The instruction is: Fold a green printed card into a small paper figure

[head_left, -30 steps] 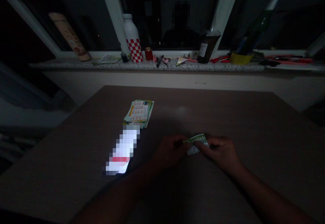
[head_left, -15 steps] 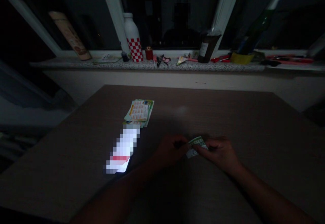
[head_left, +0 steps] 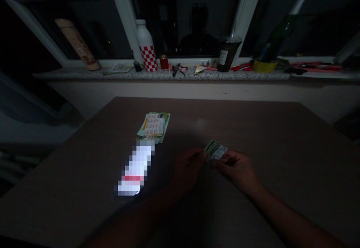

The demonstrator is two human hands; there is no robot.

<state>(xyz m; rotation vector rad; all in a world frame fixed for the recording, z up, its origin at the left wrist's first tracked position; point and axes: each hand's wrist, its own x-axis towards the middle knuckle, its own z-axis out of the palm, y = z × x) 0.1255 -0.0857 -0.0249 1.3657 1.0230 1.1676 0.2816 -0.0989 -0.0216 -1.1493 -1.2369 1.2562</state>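
"What is in the person's grip?"

"A small green-and-white paper card, its edges pinched by left hand and right hand, over a brown wood-grain table."

"And to the left?"

"A lit, rectangular phone beside stacked green-and-white printed cards."

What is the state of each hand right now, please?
Left hand: closed, holding the small green-and-white card at its left side.
Right hand: closed, holding the same card at its right side.
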